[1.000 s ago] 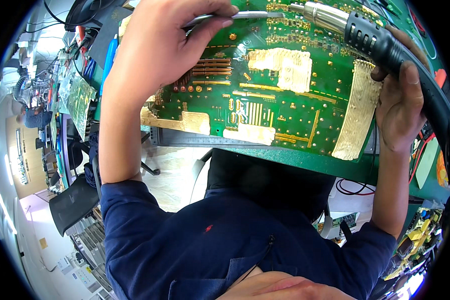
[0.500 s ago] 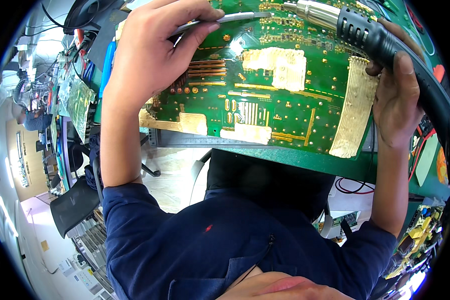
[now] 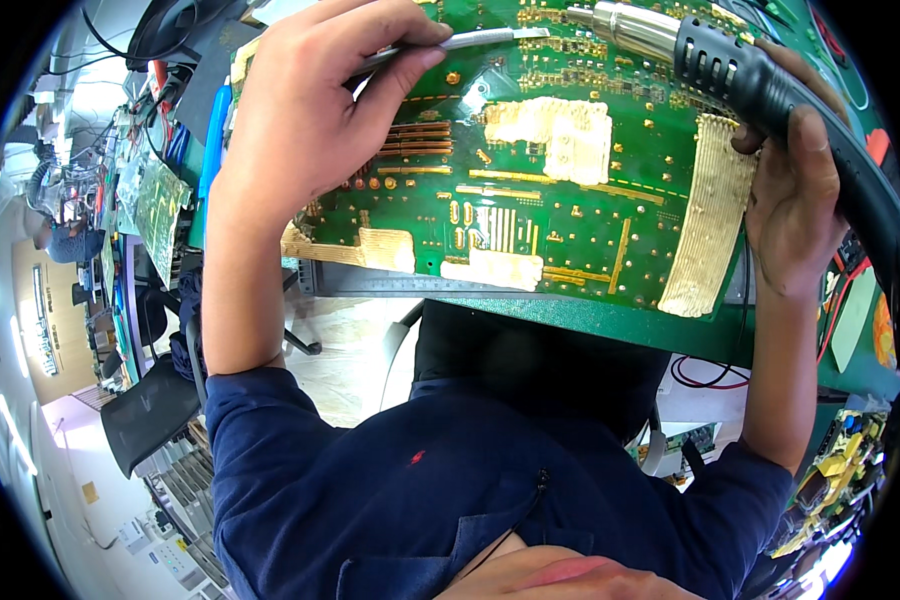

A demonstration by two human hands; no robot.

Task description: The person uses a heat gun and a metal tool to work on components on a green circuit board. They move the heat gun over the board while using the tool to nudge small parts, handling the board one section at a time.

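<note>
A large green circuit board [image 3: 570,215] lies before me on the bench, with gold traces, small parts and several cream ribbed patches [image 3: 578,135]. My left hand [image 3: 335,90] is closed in a pinch round a slim grey metal tool with a flat blade tip, perhaps a scraper [image 3: 480,40]. Its tip hovers at the rows of small components near the top. My right hand [image 3: 795,190] is wrapped round the black handle of a hot air gun [image 3: 735,70]. The gun's silver nozzle points left, close to the same rows and just right of the blade tip.
The green bench mat [image 3: 610,325] shows along the near edge, with a metal ruler [image 3: 370,283] beside the board. A thick black hose [image 3: 885,220] runs down the right. Loose boards and parts [image 3: 830,470] fill the lower right. A black chair [image 3: 150,410] stands at left.
My left hand and the scraper have shifted slightly right and down. The hot air gun has stayed in nearly the same place.
</note>
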